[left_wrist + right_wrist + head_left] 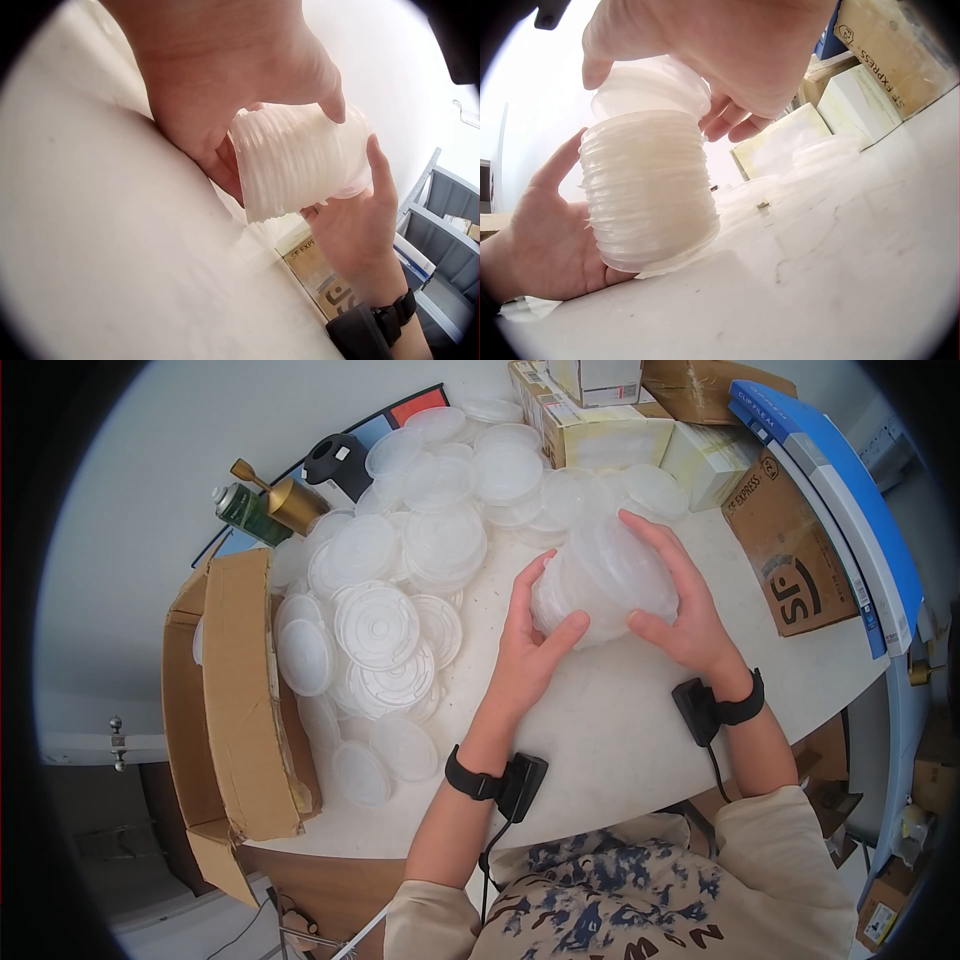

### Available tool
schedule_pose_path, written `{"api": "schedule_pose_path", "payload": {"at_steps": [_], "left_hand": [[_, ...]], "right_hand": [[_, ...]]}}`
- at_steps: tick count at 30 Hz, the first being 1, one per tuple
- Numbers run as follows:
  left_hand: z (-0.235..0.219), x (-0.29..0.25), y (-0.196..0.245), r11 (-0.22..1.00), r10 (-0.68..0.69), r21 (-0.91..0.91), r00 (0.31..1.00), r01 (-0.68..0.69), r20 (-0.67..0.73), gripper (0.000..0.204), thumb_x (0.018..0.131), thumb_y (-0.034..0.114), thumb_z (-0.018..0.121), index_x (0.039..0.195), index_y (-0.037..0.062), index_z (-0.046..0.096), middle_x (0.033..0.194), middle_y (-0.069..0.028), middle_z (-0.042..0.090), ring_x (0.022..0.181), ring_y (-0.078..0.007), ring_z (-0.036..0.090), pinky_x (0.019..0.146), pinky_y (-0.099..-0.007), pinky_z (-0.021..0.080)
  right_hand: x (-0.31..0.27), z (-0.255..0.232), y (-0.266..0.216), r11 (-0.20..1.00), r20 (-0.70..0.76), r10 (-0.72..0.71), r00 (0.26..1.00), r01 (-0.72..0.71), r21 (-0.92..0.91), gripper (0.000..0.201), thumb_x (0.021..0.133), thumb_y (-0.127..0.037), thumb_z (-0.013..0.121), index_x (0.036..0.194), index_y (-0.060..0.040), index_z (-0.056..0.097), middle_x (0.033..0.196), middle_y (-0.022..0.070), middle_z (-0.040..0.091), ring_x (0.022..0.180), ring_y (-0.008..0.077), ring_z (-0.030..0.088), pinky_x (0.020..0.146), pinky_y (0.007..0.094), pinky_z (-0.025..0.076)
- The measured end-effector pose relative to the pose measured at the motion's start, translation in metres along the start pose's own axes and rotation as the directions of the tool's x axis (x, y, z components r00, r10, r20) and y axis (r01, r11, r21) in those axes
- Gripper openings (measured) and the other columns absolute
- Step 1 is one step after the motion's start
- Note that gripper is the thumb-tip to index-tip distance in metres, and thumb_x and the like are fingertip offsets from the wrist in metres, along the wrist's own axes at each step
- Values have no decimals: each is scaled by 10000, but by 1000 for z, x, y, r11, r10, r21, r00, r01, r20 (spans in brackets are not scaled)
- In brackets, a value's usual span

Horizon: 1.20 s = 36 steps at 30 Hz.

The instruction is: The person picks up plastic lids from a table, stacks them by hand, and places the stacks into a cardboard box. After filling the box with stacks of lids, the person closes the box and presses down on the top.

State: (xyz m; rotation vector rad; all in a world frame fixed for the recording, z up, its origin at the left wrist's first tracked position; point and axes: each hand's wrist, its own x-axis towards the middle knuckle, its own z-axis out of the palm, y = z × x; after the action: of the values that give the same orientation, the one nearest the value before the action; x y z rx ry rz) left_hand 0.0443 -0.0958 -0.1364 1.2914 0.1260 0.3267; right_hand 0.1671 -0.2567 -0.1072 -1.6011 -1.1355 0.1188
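Observation:
A thick stack of translucent plastic lids (652, 195) is held up between both hands over the table. My left hand (530, 655) grips the stack, thumb on the near side and fingers round the far side. My right hand (695, 625) holds a smaller group of lids (646, 88) at the stack's other end, its thumb and fingers on their rims. In the right wrist view these lids sit tilted against the stack's end. Ridged rims line the stack's side (289, 161) in the left wrist view.
Many loose lids (375, 625) lie heaped on the white table (620, 730) to the left and back. An open cardboard carton (240, 690) stands at the left edge. Boxes (610, 435), a brown carton (790, 550) and blue files (850, 490) line the back right. A green can (245, 510) stands back left.

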Motion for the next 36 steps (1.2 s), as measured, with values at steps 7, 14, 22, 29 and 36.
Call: {"api": "schedule_pose_path", "payload": {"at_steps": [7,14,22,29,36], "left_hand": [[0,0,-2,1000,2,-1,1000,-2,-1,702,896,152,679,1475,83,288,1415,-123,418,1299,-219,427,1047,-364,396],[0,0,0,1000,-2,-7,1000,2,7,695,900,143,672,1476,87,287,1415,-120,417,1298,-222,429,1045,-363,399],[-4,2,-5,999,33,-1,999,-33,36,710,878,106,669,1474,101,284,1430,-108,401,1318,-233,415,1059,-387,399],[-5,1,-6,1000,22,-11,999,-22,47,722,869,91,668,1477,103,278,1437,-112,386,1325,-240,409,1063,-390,401],[-4,0,-4,1000,2,-6,999,-2,52,720,873,78,662,1480,102,273,1437,-118,382,1323,-245,411,1053,-388,415]], "right_hand": [[0,0,-1,1000,-4,5,1000,-5,4,754,745,-197,732,1417,-43,427,1339,148,472,1247,296,455,1072,397,344],[-1,-1,0,1000,-12,-24,1000,24,11,764,700,-152,731,1403,-54,450,1352,141,473,1248,305,453,1078,401,342],[2,0,-4,994,123,-80,989,88,-60,774,678,-195,765,1386,-68,480,1424,136,446,1302,322,405,1101,432,326],[3,-1,-3,991,146,-125,981,132,-35,806,689,-308,782,1392,-60,476,1443,158,427,1320,336,393,1111,449,306],[1,-1,-2,994,139,-106,985,110,-21,804,700,-310,786,1393,-52,471,1452,159,413,1335,335,390,1111,441,310]]}}
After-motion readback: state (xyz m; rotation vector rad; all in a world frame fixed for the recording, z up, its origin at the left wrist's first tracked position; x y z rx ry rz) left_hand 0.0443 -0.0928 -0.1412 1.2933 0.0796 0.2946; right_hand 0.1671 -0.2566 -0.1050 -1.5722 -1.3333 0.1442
